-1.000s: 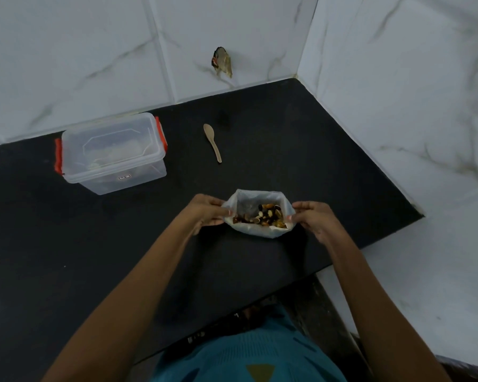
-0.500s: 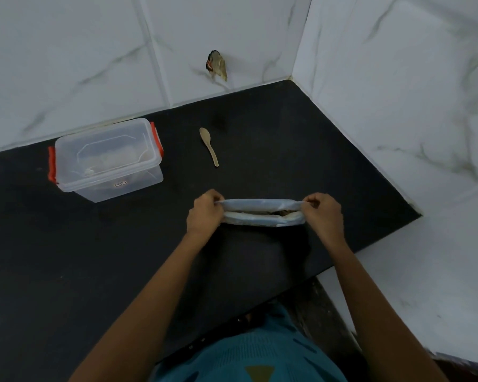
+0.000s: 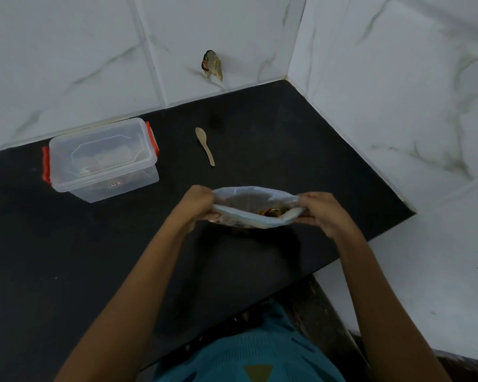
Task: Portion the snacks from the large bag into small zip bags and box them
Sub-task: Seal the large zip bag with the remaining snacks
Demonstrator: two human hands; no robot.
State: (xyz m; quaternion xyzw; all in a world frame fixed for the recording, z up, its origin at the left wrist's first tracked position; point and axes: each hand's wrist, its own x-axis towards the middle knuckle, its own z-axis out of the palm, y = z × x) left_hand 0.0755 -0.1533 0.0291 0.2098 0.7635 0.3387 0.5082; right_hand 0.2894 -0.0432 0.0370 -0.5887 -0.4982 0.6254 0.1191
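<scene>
Head view: bag held open; snacks mostly hidden.
Hands: left hand, right hand pinch its ends.

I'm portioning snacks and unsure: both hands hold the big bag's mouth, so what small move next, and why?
Probably free the right hand and reach for the small wooden spoon. It and the left hand pinch the ends of the pale plastic snack bag, its mouth gapes with snacks showing, and the spoon lies untouched beyond it.

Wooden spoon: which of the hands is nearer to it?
Left. The left hand grips the bag below the spoon in the picture; the right hand grips its other end, farther right.
</scene>
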